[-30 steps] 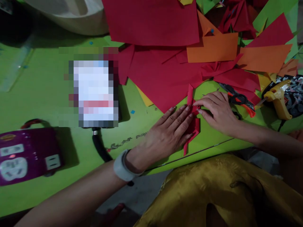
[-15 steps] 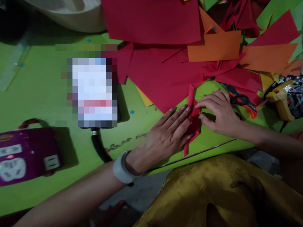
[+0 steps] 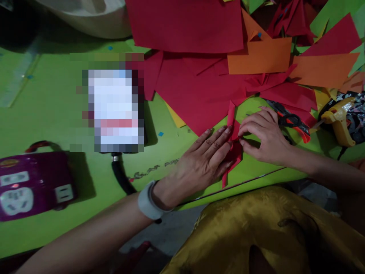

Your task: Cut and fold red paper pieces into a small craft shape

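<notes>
A small folded piece of red paper (image 3: 234,152) lies on the green table (image 3: 51,114) near its front edge. My left hand (image 3: 201,161) lies flat on it with the fingers stretched out, pressing it down. My right hand (image 3: 264,135) is curled beside it, fingertips pinching the paper's upper flap. A narrow red tip sticks up between the two hands. Most of the folded piece is hidden under my left hand.
Large red sheets (image 3: 199,87) and orange pieces (image 3: 258,57) are piled behind the hands. Orange-handled scissors (image 3: 291,121) and a yellow glue gun (image 3: 338,118) lie at the right. A purple power strip (image 3: 31,184) sits at the left, a blurred-out box (image 3: 114,110) beside it.
My right hand's fingertips have drawn a little closer onto the red flap. My left hand has stayed flat on the paper.
</notes>
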`<control>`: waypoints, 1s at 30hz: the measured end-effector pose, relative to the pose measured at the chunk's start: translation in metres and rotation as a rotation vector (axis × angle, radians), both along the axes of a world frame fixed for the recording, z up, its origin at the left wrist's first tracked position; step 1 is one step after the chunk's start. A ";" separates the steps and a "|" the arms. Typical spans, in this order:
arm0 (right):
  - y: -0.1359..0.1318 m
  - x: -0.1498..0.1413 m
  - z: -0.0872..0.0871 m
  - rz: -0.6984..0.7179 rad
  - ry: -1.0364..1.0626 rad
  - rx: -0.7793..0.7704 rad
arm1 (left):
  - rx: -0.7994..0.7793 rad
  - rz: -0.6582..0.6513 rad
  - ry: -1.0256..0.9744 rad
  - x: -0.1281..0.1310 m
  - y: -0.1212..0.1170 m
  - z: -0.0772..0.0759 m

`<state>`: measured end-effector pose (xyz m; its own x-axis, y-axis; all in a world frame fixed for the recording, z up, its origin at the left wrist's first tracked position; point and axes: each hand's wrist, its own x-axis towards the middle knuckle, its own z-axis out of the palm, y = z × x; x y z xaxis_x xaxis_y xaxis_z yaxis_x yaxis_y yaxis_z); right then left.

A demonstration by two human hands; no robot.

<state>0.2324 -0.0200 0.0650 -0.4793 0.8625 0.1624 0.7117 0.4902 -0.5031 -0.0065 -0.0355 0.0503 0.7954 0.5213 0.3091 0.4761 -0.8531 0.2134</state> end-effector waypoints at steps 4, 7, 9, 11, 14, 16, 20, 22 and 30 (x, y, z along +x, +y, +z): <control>0.000 0.000 0.000 -0.006 -0.020 -0.004 | 0.004 0.006 -0.020 0.001 0.000 0.000; 0.001 0.001 -0.001 0.001 -0.052 -0.035 | 0.008 0.009 -0.024 0.001 -0.001 -0.002; 0.002 0.002 -0.001 0.016 -0.058 -0.043 | -0.003 0.013 -0.020 0.000 -0.002 -0.002; 0.003 0.003 -0.001 0.029 -0.059 -0.038 | -0.013 0.023 -0.014 0.000 -0.002 -0.003; 0.003 0.003 -0.001 0.019 -0.076 -0.031 | -0.010 0.024 -0.001 -0.001 -0.003 -0.003; 0.003 0.002 -0.001 0.004 -0.092 -0.031 | -0.009 0.014 0.009 -0.001 -0.003 -0.003; 0.002 0.000 -0.003 -0.013 -0.107 -0.006 | -0.014 -0.002 0.035 -0.002 -0.002 -0.002; 0.001 0.000 -0.004 -0.011 -0.114 0.007 | -0.006 -0.004 0.055 -0.002 -0.002 -0.003; 0.002 -0.005 -0.001 -0.044 -0.147 -0.083 | -0.031 0.006 0.040 -0.002 -0.004 -0.007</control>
<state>0.2277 -0.0182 0.0641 -0.4543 0.8906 0.0205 0.8005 0.4182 -0.4293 -0.0087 -0.0390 0.0433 0.8035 0.5351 0.2609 0.4900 -0.8433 0.2208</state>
